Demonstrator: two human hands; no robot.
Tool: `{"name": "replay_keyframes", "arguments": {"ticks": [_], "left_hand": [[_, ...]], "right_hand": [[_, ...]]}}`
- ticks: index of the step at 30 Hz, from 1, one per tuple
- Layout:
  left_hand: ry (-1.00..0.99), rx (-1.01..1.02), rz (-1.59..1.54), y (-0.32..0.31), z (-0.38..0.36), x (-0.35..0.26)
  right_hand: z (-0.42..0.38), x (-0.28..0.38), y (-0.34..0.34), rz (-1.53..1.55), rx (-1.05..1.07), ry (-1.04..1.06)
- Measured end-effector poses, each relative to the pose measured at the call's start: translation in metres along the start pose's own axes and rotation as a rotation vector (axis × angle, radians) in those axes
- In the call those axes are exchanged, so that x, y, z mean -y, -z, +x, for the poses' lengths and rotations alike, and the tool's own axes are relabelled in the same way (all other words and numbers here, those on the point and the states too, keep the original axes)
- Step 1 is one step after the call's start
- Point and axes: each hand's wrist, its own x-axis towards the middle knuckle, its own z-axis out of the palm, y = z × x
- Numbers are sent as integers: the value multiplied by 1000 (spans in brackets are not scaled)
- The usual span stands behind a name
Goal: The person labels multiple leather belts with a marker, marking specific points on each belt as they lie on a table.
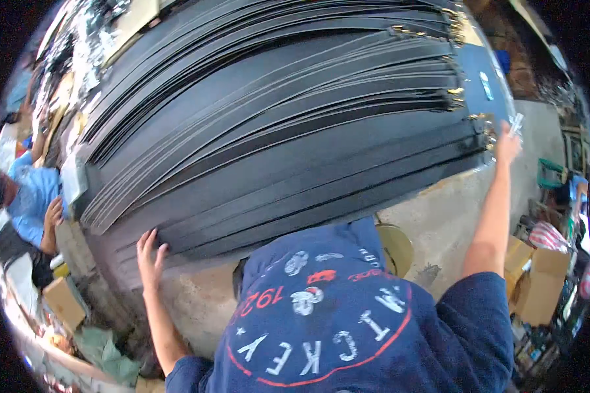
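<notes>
Long black belts (288, 98) with gold-coloured buckles (453, 95) at their right ends lie in overlapping rows on a dark table (242, 190). Nearest my body is a separate group of belts (328, 187), spread side by side. My left hand (151, 257) is by the left ends of this group, fingers apart and nothing held. At the table's right edge, my right hand (507, 144) is closed beside the buckle ends. A small shiny, whitish item (516, 123) shows at its fingers; I cannot tell what it is.
A light-blue tube-like item (486, 86) lies at the table's right end. Left of the table is a person in a blue shirt (36, 196). Cardboard boxes (541, 285) stand on the right, and another box (64, 303) at lower left. A round stool-like seat (396, 249) is beside me.
</notes>
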Motion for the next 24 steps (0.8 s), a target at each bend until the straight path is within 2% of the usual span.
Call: {"name": "replay_keyframes", "arguments": {"ticks": [2, 4, 6, 8, 10, 14, 17, 20, 21, 24], "left_hand": [[-35, -19, 12, -2, 1, -9], [-21, -63, -47, -6, 3, -6], [-10, -97, -58, -13, 3, 5], [-12, -109, -32, -13, 3, 2], [-22, -123, -63, -14, 3, 3], [-22, -187, -29, -27, -3, 11], [-37, -212, -41, -30, -5, 10], [-66, -237, -17, -35, -5, 12], [-58, -234, -19, -37, -8, 12], [20, -244, 18, -44, -14, 8]], "right_hand": [[9, 12, 12, 166, 149, -201], [-1, 67, 73, 415, 466, -422], [-26, 106, 104, 811, 445, -452], [-43, 126, 119, 926, 516, -424], [-62, 147, 141, 1012, 531, -285], [-87, 152, 135, 1177, 615, -349], [-110, 184, 165, 1271, 755, -366], [-137, 225, 196, 1488, 885, -563], [-144, 223, 190, 1553, 976, -522], [-176, 271, 221, 1631, 944, -669]]}}
